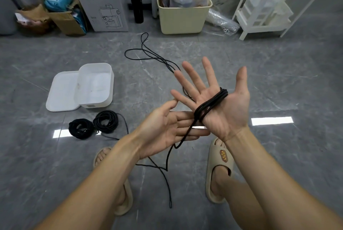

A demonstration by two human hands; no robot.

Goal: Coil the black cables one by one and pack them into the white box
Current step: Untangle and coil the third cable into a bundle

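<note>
Cable in hand: the black cable (211,102) is wrapped in a few turns across your right hand (220,103), running slantwise from the notch at the thumb down to the outer heel of the palm.
Right hand: fingers straight and spread, palm up; it carries the turns and does not grip them.
Left hand: your left hand (172,127) lies just beside and below the right, fingers loosely extended, the free strand passing over them; whether they pinch it I cannot tell.
Slack: the loose length (148,53) trails away from you on the floor, beyond the right fingertips; another tail (168,183) hangs down between your feet.
Next wrap: the left hand is nearer the strand, so it likely leads the loop.
Finished coils: two coils (94,124) lie on the floor, near the white box (96,85), which stands open to your left.
</note>
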